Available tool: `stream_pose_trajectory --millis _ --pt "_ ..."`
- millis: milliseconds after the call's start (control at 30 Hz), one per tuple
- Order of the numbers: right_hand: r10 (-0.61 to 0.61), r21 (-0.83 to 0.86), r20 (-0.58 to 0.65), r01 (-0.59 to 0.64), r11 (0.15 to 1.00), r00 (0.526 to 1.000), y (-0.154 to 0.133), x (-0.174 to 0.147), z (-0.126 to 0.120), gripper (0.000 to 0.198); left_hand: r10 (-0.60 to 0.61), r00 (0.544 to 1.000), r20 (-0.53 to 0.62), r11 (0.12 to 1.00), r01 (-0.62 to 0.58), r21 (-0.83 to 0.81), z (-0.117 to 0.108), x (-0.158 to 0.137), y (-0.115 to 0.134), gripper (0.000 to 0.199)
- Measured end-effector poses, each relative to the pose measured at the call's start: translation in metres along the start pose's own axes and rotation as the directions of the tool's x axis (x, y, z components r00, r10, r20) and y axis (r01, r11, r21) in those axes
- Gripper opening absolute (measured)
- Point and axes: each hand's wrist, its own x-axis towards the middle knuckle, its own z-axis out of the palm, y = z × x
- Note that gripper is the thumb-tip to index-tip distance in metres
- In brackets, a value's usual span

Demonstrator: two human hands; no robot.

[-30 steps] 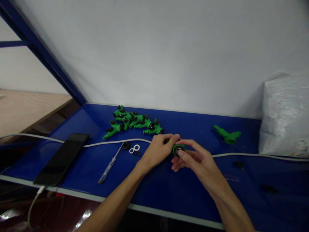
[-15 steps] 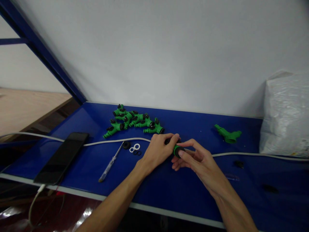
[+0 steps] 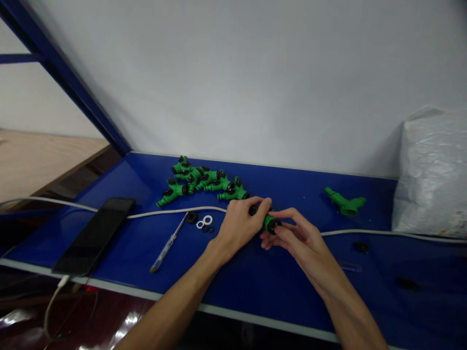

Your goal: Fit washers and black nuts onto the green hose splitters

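Both hands meet over the blue table (image 3: pixel 255 287) on one green hose connector (image 3: pixel 269 222) with black parts. My left hand (image 3: pixel 239 226) grips its left end from above. My right hand (image 3: pixel 295 239) pinches its right end, where a black ring shows, with thumb and fingers. Most of the connector is hidden by the fingers. A pile of several green connectors (image 3: pixel 202 183) lies behind my left hand.
A single green connector (image 3: pixel 345 203) lies at the back right, near a white plastic bag (image 3: pixel 432 170). A screwdriver (image 3: pixel 168 244), black and white rings (image 3: pixel 203 223), a dark phone (image 3: pixel 95 235) and a white cable (image 3: pixel 164 213) lie to the left. Small black parts (image 3: pixel 361 247) sit at the right.
The connector has turned between my hands, so its round open end no longer faces me. My right fingers have slid in closer over its end.
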Motion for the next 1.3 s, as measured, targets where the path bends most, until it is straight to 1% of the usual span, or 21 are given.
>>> stream_pose_trajectory --millis 233,533,633,700,767,800,867,900,967,1067,1200,1300 --pt "-0.02 -0.036 -0.012 0.019 0.999 1.0 -0.001 0.0 0.001 0.033 0.021 0.998 -0.054 0.998 -0.018 0.057 0.0 -0.001 0.002 0.035" --pt "-0.031 -0.042 0.006 0.031 0.999 1.0 -0.001 -0.001 0.0 0.032 -0.014 0.998 -0.06 1.0 0.014 0.008 0.0 -0.001 0.002 0.035" --pt "-0.031 -0.06 -0.002 0.031 0.998 1.0 -0.001 0.0 0.0 0.034 -0.009 0.999 -0.053 1.0 0.009 -0.003 0.0 -0.002 0.001 0.042" --pt "-0.046 -0.096 -0.02 0.043 0.994 0.999 0.0 0.001 0.001 0.036 -0.015 0.998 -0.06 0.999 0.012 -0.04 0.0 -0.002 -0.001 0.05" --pt "-0.093 -0.137 -0.067 0.083 0.987 0.993 0.002 0.002 0.002 0.039 -0.053 0.997 -0.063 0.986 0.042 -0.163 0.0 -0.001 -0.004 0.054" --pt "-0.122 -0.148 -0.097 0.107 0.983 0.988 0.004 0.003 0.002 0.04 -0.09 0.995 -0.048 0.963 0.074 -0.258 0.0 0.001 -0.005 0.054" --pt "-0.167 -0.144 -0.149 0.145 0.979 0.975 0.008 0.005 0.001 0.045 -0.172 0.985 0.022 0.87 0.162 -0.466 -0.001 0.004 -0.009 0.054" --pt "-0.173 -0.131 -0.157 0.153 0.979 0.972 0.009 0.006 0.001 0.046 -0.204 0.977 0.061 0.811 0.203 -0.549 -0.002 0.007 -0.011 0.054" --pt "-0.162 -0.111 -0.14 0.147 0.983 0.977 0.012 0.007 0.0 0.048 -0.242 0.965 0.105 0.709 0.25 -0.659 -0.003 0.011 -0.013 0.053" --pt "-0.117 -0.11 -0.122 0.104 0.989 0.986 0.013 0.008 0.0 0.048 -0.269 0.955 0.122 0.603 0.266 -0.752 -0.004 0.015 -0.016 0.047" --pt "-0.098 -0.118 -0.171 0.079 0.99 0.98 0.013 0.009 -0.001 0.05 -0.275 0.946 0.174 0.449 0.286 -0.847 -0.004 0.016 -0.017 0.046" --pt "-0.115 -0.123 -0.213 0.09 0.988 0.97 0.015 0.011 -0.002 0.053 -0.252 0.949 0.187 0.375 0.274 -0.885 -0.003 0.016 -0.017 0.041"
